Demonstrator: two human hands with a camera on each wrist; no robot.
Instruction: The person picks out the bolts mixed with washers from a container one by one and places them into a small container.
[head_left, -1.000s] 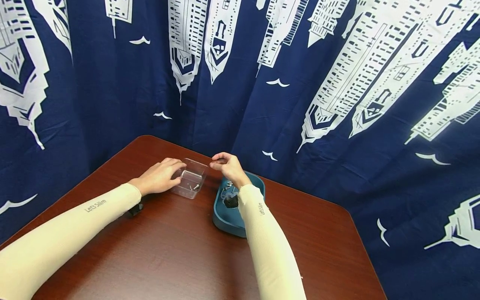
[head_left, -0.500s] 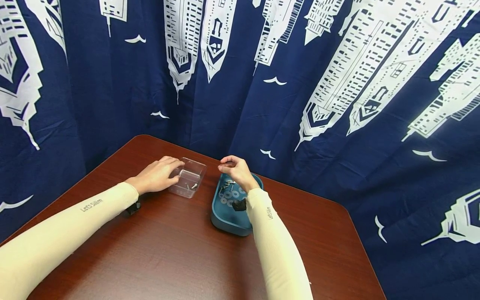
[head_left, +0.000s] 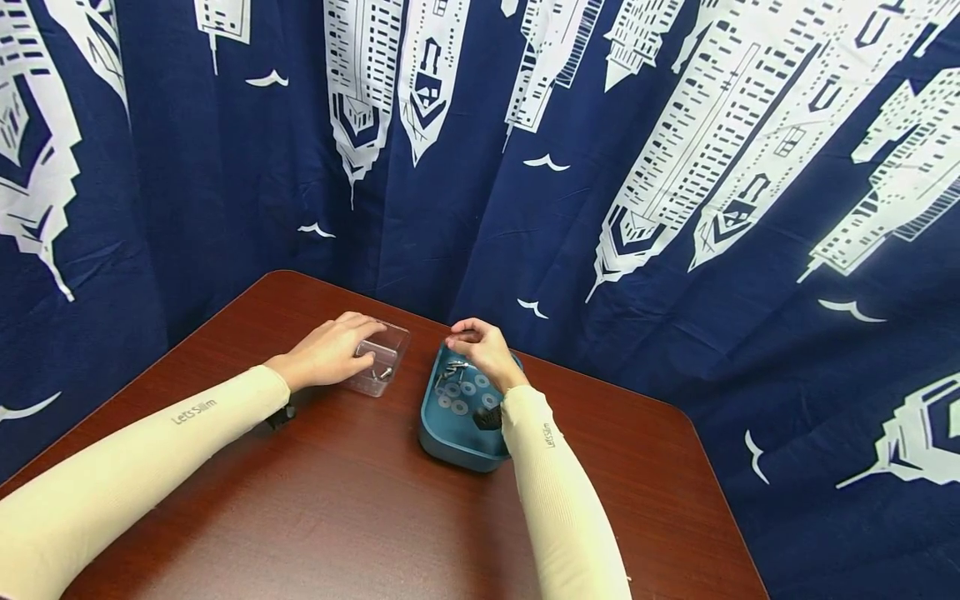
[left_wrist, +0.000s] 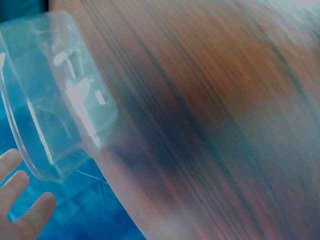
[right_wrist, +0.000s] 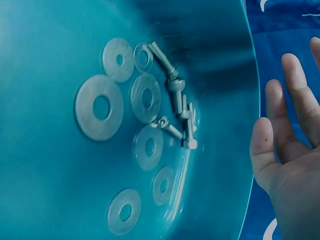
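A clear plastic container [head_left: 393, 358] stands on the table with a few small metal screws [head_left: 385, 373] in it. My left hand [head_left: 330, 350] is at its left side, fingers reaching over it in the head view; in the left wrist view the fingers [left_wrist: 42, 207] are spread, with nothing between them. To the right is a blue tray [head_left: 457, 454] holding several flat washers [right_wrist: 101, 107] and several socket-head bolts [right_wrist: 176, 92]. My right hand [head_left: 483, 350] hovers at the tray's far rim, fingers loosely bent and holding nothing visible.
The brown wooden table [head_left: 337, 500] has its far edge just behind the container and tray. A navy curtain [head_left: 450, 233] with white building prints hangs beyond it. A black wrist device [head_left: 489, 418] under my right wrist overlaps part of the tray.
My right hand has moved right and nearer, from beside the container to over the tray's far end, uncovering the washers. My left hand has shifted slightly right over the container.
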